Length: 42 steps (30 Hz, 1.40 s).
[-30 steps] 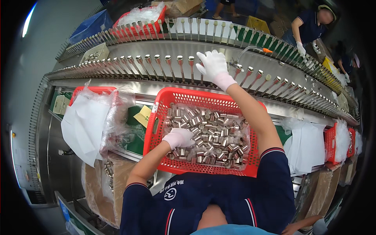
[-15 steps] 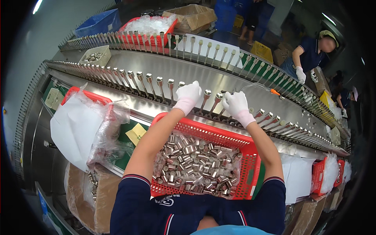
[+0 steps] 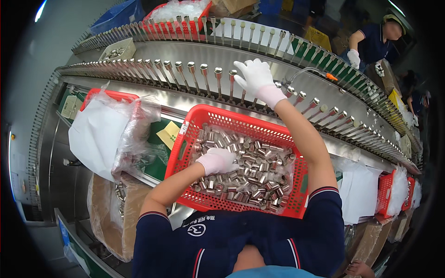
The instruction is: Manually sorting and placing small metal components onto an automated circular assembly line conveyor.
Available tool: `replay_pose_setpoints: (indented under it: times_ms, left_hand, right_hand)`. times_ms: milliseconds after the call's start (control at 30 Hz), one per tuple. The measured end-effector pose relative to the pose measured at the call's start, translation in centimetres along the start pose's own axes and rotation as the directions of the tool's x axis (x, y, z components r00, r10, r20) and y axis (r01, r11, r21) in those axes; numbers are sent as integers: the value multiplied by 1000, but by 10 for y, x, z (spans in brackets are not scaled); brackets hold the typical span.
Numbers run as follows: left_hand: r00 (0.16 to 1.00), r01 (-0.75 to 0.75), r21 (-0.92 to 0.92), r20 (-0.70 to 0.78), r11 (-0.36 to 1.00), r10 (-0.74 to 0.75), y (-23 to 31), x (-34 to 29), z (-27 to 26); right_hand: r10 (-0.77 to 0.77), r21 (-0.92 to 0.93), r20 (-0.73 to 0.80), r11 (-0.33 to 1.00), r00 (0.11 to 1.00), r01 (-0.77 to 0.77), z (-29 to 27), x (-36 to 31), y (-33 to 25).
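My left hand [image 3: 218, 161], in a white glove, is down in a red plastic basket [image 3: 204, 111] on a heap of small shiny metal caps [image 3: 259, 173]. Its fingers are bent and pressed together against the caps; what is between the fingertips is hidden. Higher up, my gloved right hand [image 3: 256, 78] hovers over a long row of upright posts [image 3: 204, 76] topped with shiny metal heads. Its fingers are spread, with nothing seen in them, and the fingertips are close to one post's head [image 3: 232, 73].
A second row of posts [image 3: 252, 34] curves behind a steel surface. A beige basket [image 3: 118, 50] and an orange-tipped hose [image 3: 330, 76] lie there. White sheets [image 3: 99, 134] and clear plastic cover a red basket at left. Across the line stands a person [image 3: 378, 44] in gloves.
My left hand has come down from the posts into the basket of caps. My right hand has moved up and left along the row, and its fingers have spread. The view has shifted slightly.
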<state>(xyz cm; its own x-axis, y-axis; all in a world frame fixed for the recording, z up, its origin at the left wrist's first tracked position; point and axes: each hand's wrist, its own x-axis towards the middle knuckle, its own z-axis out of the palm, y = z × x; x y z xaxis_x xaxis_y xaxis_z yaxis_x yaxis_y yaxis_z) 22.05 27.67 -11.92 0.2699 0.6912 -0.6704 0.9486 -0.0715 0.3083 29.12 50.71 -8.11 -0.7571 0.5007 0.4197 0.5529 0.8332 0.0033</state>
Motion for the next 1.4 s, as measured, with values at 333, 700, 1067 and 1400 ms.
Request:
replay_pose_setpoints:
  times_ms: [333, 700, 1067, 1400]
  left_hand:
    - [483, 281, -282, -785, 917, -389, -81, 10, -114]
    - [300, 149, -130, -939, 980, -170, -20, 52, -173]
    - [965, 124, -52, -226, 991, -133, -41, 8, -53]
    - [610, 361, -34, -747, 932, -264, -66, 131, -157]
  right_hand:
    - [-179, 179, -399, 947, 899, 267, -84, -17, -22]
    - [41, 255, 136, 964, 990, -75, -24, -137, -36]
    - [40, -30, 220, 999, 975, -34, 20, -38, 54]
    - [-280, 385, 354, 913, 892, 134, -100, -126, -62]
